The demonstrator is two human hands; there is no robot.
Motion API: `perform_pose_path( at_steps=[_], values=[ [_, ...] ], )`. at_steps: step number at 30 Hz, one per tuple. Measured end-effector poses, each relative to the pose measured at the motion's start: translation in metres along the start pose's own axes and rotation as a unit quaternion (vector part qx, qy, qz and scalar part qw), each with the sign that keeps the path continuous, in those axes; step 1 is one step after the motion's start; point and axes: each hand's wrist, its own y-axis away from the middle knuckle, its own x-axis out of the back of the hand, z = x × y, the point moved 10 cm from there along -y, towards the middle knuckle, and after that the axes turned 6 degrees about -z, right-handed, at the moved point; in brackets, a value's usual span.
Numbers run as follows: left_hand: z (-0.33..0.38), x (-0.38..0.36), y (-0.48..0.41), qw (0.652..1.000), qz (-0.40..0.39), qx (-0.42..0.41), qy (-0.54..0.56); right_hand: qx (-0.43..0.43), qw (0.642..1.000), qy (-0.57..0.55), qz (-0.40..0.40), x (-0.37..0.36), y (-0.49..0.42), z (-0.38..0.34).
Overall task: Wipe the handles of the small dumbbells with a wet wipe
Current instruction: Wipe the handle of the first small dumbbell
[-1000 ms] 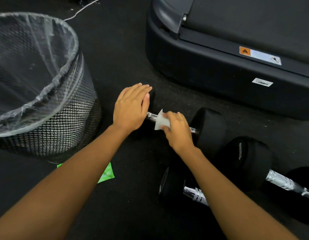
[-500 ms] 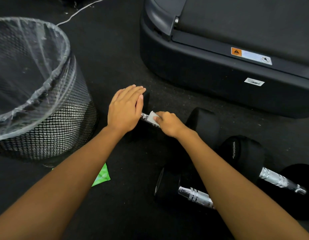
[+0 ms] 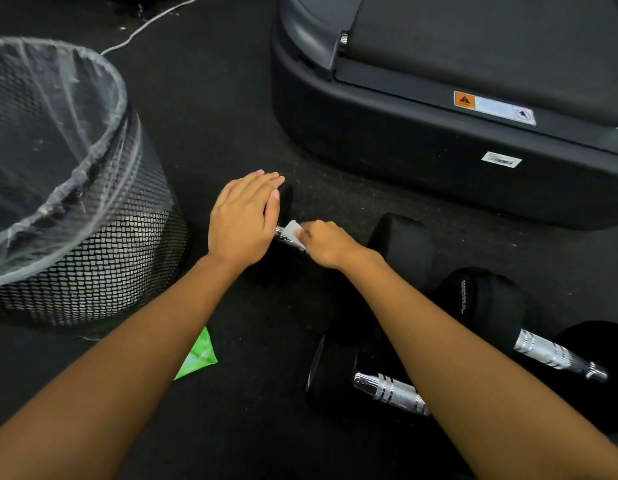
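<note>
Item under work: the wet wipe (image 3: 294,233), white and folded, lies against the chrome handle (image 3: 281,233) of the first dumbbell (image 3: 401,244), which rests on the black floor (image 3: 231,98). The right hand (image 3: 326,242) has its fingers curled round wipe and handle, pinching the wipe to the metal. Only a short stretch of handle shows between the two hands. The left hand (image 3: 243,220), just left of the right hand, lies flat, fingers straight and pressed together, on the dumbbell's left head, which it mostly hides.

Nearer the person than the right hand, partly under the right forearm, lies the second dumbbell (image 3: 335,372), its chrome handle banded dark. To the right of that forearm lies the third dumbbell (image 3: 480,303); the white lettering on its head is too small to read.

Beyond both hands stands a black treadmill base (image 3: 387,140). It carries an orange warning label (image 3: 464,99) with a black triangle, text illegible, and a white barcode sticker (image 3: 501,159). Left of the left hand stands a mesh bin (image 3: 103,258) with a clear liner (image 3: 58,133). A green packet (image 3: 198,355) lies beside the left forearm, its printing unreadable.
</note>
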Motion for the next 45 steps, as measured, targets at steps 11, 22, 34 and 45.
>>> perform_pose_path(
  at_steps=[11,22,34,45],
  values=[
    [0.0,0.0,0.0,1.0,-0.005,0.001,0.005,0.033,0.994,-0.014,0.099,0.012,0.015,0.005],
    [0.0,-0.001,0.0,1.0,-0.017,0.001,0.0,0.117,0.957,0.13,0.232,0.008,0.022,-0.036],
    [0.001,0.001,0.0,1.0,-0.01,-0.001,0.01,0.054,0.995,0.045,0.07,0.002,-0.006,-0.023],
    [0.0,0.0,0.0,1.0,-0.01,0.005,0.002,-0.011,0.999,-0.03,0.0,-0.001,-0.012,-0.004]
  ],
)
